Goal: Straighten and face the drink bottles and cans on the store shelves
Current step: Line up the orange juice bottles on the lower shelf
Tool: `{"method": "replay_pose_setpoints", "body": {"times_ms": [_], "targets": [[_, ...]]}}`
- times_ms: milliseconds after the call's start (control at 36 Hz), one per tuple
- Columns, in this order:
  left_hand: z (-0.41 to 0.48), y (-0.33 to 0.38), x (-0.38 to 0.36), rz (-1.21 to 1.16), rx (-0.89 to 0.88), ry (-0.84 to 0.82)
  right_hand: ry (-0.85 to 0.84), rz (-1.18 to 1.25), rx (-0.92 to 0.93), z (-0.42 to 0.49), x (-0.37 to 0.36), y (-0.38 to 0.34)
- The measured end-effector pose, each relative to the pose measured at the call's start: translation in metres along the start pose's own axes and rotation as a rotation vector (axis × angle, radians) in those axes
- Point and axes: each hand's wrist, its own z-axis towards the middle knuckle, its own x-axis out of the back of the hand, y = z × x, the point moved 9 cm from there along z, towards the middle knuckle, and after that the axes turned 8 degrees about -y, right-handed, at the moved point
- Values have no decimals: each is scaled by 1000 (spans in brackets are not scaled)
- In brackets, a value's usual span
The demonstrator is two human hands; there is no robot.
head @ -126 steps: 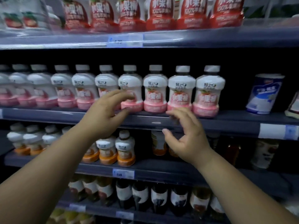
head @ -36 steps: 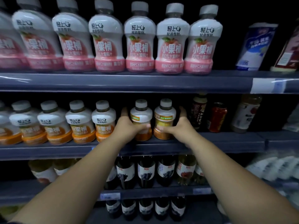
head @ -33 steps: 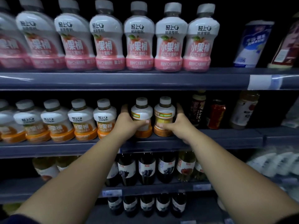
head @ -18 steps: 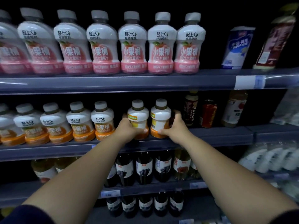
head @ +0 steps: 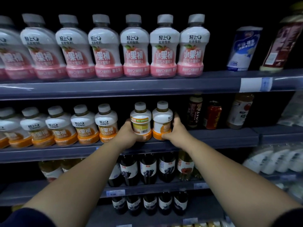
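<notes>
Front edge of the middle shelf [head: 221,138], right of centre: two orange-banded juice bottles stand upright, touching each other. The left hand [head: 128,136] wraps the left bottle [head: 141,122] low, from its left side. The right hand [head: 177,132] wraps the right bottle [head: 161,122] from its right side, so each hand has the nearer one.

Long axes are vertical, so facing means a twist about that axis. The left bottle shows its barcode forward; the right bottle's logo points off right.

The row of the same juice [head: 106,123] stands faced to the left, across a small gap. Costa coffee bottle [head: 195,110] and red can [head: 213,114] near on the right, further back. Aisle dim.
</notes>
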Motion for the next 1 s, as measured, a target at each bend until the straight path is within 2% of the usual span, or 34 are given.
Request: {"method": "replay_pose_setpoints", "body": {"times_ms": [83, 306, 361, 500, 667, 722, 806, 1000], "targets": [[-4, 0, 2, 67, 14, 67, 70, -60, -13, -3, 4, -3], [-18, 8, 13, 191, 13, 240, 60, -134, -29, -2, 5, -10], [-17, 6, 14, 161, 16, 234, 53, -133, -38, 0, 3, -10], [-18, 7, 8, 65, -2, 95, 21, -92, -35, -3, -1, -9], [-29, 9, 13, 208, -9, 253, 9, -79, -20, -2, -4, -8], [-27, 10, 10, 187, -15, 236, 7, -81, -15, -2, -4, -7], [-19, 11, 4, 51, 10, 111, -3, -81, -13, -1, -5, -5], [-23, 11, 12, 145, 45, 224, -5, -107, -11, 1, -5, -4]]}}
